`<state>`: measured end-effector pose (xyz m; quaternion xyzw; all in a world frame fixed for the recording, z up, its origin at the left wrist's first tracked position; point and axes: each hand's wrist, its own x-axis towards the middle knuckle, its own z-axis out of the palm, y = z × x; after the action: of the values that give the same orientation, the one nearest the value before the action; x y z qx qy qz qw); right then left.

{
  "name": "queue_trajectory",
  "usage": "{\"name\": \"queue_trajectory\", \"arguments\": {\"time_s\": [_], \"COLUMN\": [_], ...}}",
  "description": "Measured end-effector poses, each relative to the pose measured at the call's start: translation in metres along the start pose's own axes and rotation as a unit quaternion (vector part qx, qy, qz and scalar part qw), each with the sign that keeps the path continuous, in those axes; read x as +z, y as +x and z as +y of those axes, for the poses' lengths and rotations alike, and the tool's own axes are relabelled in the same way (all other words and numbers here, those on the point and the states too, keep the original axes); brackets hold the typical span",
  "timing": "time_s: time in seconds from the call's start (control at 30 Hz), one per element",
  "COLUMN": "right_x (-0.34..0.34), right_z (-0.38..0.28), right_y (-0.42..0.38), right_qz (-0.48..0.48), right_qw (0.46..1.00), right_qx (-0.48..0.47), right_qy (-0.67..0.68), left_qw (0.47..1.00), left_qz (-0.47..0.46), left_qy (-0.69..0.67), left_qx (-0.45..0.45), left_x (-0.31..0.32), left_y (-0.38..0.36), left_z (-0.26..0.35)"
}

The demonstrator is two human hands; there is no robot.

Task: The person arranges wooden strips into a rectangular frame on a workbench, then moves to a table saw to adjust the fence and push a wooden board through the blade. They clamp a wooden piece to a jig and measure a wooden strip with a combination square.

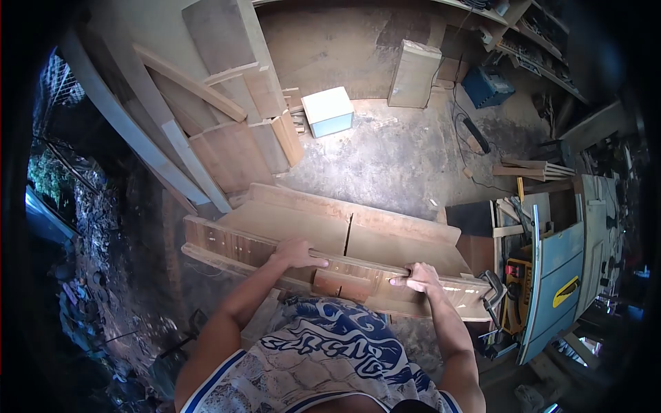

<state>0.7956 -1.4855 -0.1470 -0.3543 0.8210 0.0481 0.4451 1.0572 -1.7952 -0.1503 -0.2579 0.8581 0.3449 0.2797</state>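
Observation:
A long wooden frame (227, 239) with raised edges lies across the view in front of my body. My left hand (299, 254) grips its near upper edge left of the middle, thumb on the near side. Farther right, my right hand (418, 278) is closed over the same edge, its thumb pointing left. Between the hands, a reddish wood block (342, 285) sits against the near face. A dark gap (349, 234) crosses the inner panel. At the frame's right end is a dark clamp (493, 289).
Boards (241, 158) lean at the upper left. A white-topped box (328, 111), an upright board (414, 74) and a blue machine (487, 87) stand beyond the frame. Cables trail near a black power strip (476, 135). At right are a blue panel (555, 275) and a yellow-black tool (516, 292).

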Motion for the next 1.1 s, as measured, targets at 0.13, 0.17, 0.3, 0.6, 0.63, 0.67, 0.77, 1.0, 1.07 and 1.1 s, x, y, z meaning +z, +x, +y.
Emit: {"name": "queue_trajectory", "arguments": {"time_s": [0.13,0.17,0.3,0.6,0.63,0.67,0.77,1.0,1.07,1.1], "right_x": [-0.071,-0.092,-0.168,-0.320,-0.341,-0.366,-0.433,-0.538,-0.563,-0.568], "right_z": [-0.063,-0.078,-0.119,-0.090,-0.091,-0.088,-0.075,-0.045,-0.047,-0.046], "right_y": [0.061,0.072,0.122,0.293,0.299,0.304,0.336,0.387,0.395,0.395], "right_qz": [-0.034,-0.053,-0.058,-0.081,-0.082,-0.083,-0.078,-0.017,-0.052,-0.066], "right_qw": [0.996,0.994,0.989,0.982,0.982,0.983,0.977,0.958,0.946,0.940], "right_qx": [-0.044,-0.036,-0.070,-0.067,-0.069,-0.066,-0.041,-0.009,0.031,0.048], "right_qy": [-0.066,-0.085,-0.113,-0.158,-0.154,-0.152,-0.196,-0.287,-0.318,-0.332], "left_qw": [0.995,0.995,0.990,0.975,0.975,0.974,0.972,0.984,0.986,0.987], "left_qz": [0.029,0.033,0.053,0.074,0.074,0.074,0.091,0.104,0.057,0.038], "left_qy": [-0.080,-0.078,-0.077,-0.183,-0.190,-0.200,-0.219,-0.141,-0.154,-0.157], "left_qx": [-0.044,-0.061,-0.109,-0.104,-0.090,-0.073,-0.002,0.039,0.027,0.019], "left_x": [-0.028,-0.041,-0.076,-0.168,-0.177,-0.180,-0.202,-0.244,-0.265,-0.272], "left_y": [0.008,0.009,0.044,0.215,0.234,0.263,0.345,0.493,0.514,0.517], "left_z": [-0.049,-0.051,-0.072,-0.054,-0.050,-0.048,-0.033,0.013,0.030,0.039]}}
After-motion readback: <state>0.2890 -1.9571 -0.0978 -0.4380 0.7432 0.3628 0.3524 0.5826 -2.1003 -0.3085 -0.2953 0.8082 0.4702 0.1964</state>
